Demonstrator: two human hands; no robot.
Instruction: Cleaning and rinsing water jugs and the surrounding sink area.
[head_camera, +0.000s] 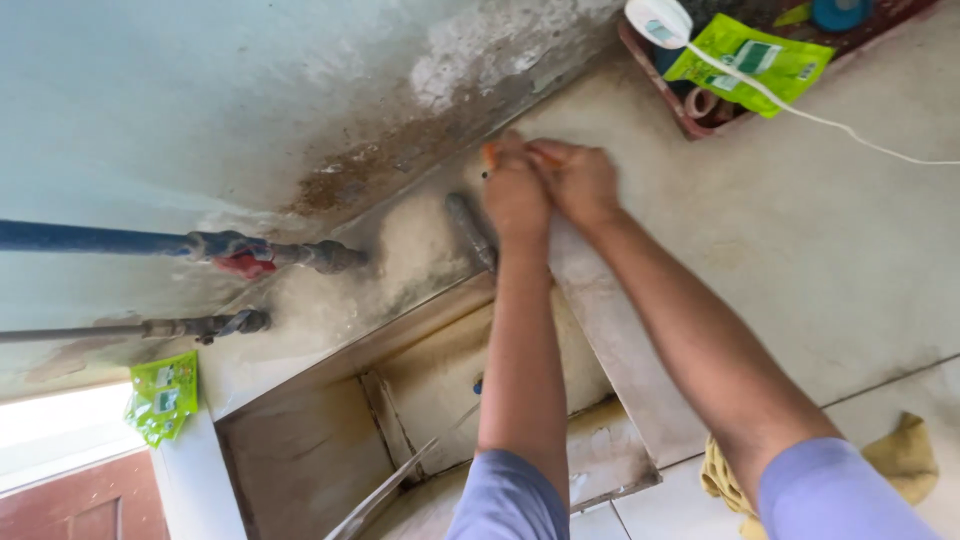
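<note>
Two pipes (150, 242) at frame left along the wall, hands (545, 185) at upper centre, crate (700, 95) upper right, cloth (905, 455) lower right, open recess (330, 450) lower centre.

two bare forearms are seen, ending in the left hand (515, 195) and the right hand (582, 182). short sleeves of pale lilac-blue cloth are worn on both upper arms, plain and unmarked, with smooth hems. no glove, watch, ring or band is noted on either hand or wrist.
</note>
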